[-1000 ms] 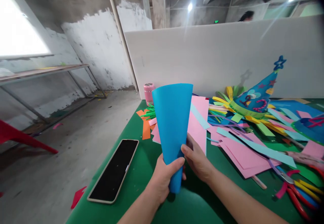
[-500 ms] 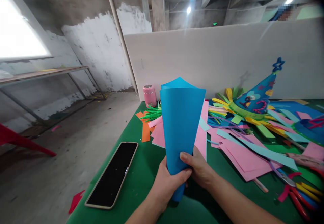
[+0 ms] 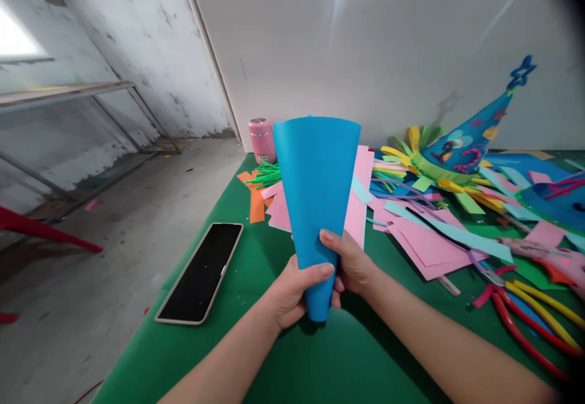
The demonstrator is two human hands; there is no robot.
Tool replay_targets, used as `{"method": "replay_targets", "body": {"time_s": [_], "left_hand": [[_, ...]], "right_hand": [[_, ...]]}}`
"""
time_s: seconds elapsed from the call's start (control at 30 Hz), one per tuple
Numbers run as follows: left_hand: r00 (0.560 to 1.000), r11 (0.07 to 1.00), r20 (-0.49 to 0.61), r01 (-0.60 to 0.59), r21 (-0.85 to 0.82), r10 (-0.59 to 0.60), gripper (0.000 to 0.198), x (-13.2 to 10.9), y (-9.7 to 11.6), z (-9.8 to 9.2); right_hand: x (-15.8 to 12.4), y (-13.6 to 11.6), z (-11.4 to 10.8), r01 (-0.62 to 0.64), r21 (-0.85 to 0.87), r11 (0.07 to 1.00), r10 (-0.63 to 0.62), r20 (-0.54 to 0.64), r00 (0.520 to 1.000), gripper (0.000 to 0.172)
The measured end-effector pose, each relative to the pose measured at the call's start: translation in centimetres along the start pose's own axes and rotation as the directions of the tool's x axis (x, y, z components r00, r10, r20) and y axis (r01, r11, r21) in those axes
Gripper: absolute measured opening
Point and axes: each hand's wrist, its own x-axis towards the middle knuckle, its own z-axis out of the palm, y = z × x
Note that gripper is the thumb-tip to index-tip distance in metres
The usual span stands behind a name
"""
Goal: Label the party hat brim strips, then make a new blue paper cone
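Note:
A sheet of blue paper rolled into a cone stands upright between my hands, wide end up and narrow end near the table. My left hand is closed round its lower left side, thumb across the front. Higher up on the right, my right hand grips the cone too, with its thumb on the front and its fingers mostly hidden behind. Beyond the cone lie pink paper sheets and green pipe cleaners. The back of the cone is out of sight.
On the green table a phone lies at the left and a pink flask stands behind. To the right are a decorated blue party hat, paper strips, red-handled pliers and a pink glue gun. A white partition closes the back.
The cone's rim has changed from a raised point at the back to a nearly even curve, and the cone is narrower at the bottom. My view has tilted down. Both hands still hold the cone.

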Motion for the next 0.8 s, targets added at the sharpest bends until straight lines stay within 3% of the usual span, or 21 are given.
{"method": "replay_targets", "body": {"time_s": [0.23, 0.43, 0.6, 0.8], "left_hand": [[0.997, 0.995, 0.053, 0.061, -0.084, -0.057, 0.044, 0.24, -0.29, 0.02], [1.000, 0.999, 0.011, 0.026, -0.039, -0.025, 0.036, 0.11, -0.04, 0.29], [0.999, 1.000, 0.017, 0.027, 0.000, -0.027, 0.028, 0.01, 0.25, 0.31], [0.999, 0.998, 0.013, 0.053, 0.025, -0.053, 0.027, 0.05, 0.18, 0.01]], "right_hand": [[0.35, -0.04, 0.18, -0.001, -0.027, 1.000, -0.002, -0.094, 0.996, 0.053], [0.65, -0.39, 0.31, 0.213, -0.093, 0.973, -0.230, -0.266, 0.936, 0.043], [0.58, -0.56, 0.51, 0.305, -0.141, 0.942, -0.334, -0.290, 0.897, 0.033], [0.65, -0.51, 0.59, 0.335, -0.142, 0.931, -0.364, -0.306, 0.880, 0.033]]}}
